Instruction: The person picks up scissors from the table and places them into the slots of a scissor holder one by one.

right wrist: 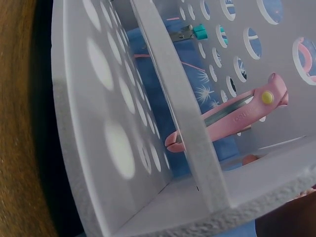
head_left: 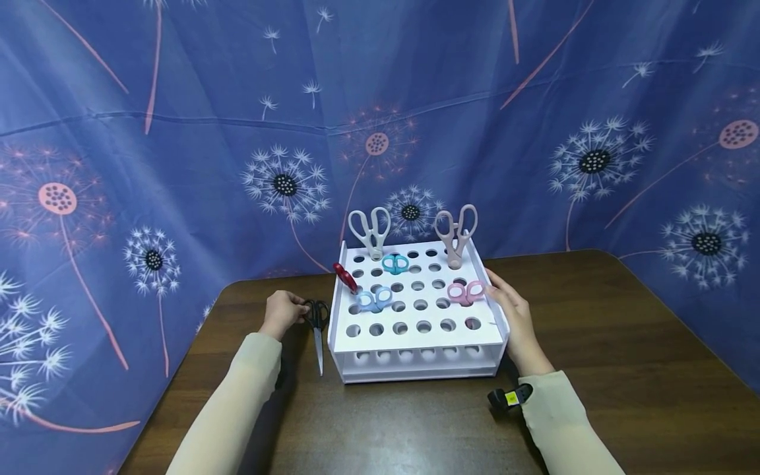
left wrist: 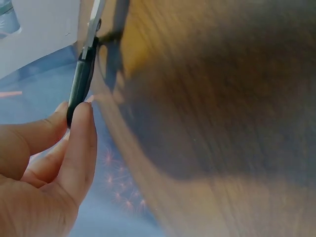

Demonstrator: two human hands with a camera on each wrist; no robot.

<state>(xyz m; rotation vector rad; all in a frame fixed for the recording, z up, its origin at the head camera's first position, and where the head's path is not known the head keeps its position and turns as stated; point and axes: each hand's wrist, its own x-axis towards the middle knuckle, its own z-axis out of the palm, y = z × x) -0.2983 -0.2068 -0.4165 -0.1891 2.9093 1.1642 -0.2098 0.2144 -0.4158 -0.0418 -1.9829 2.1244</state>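
Beside the rack's left side, my left hand (head_left: 282,313) pinches the black handles of a pair of scissors (head_left: 317,333), blades pointing toward me. The left wrist view shows thumb and fingertips on the handle (left wrist: 81,81). My right hand (head_left: 518,323) grips the right side wall of a white perforated rack (head_left: 388,340); a fingertip (right wrist: 250,159) shows inside that wall. Standing in the rack's holes are white scissors (head_left: 371,232), beige-pink scissors (head_left: 455,241), teal scissors (head_left: 394,264), blue scissors (head_left: 374,300), pink scissors (head_left: 466,292) and a red-handled tool (head_left: 346,278).
The rack sits on a brown wooden table (head_left: 404,422) before a blue dandelion-print cloth (head_left: 475,119). A black wrist device (head_left: 509,398) is by my right cuff. Below the rack's top, a pink covered blade (right wrist: 242,116) hangs beside a lower crossbar (right wrist: 180,103).
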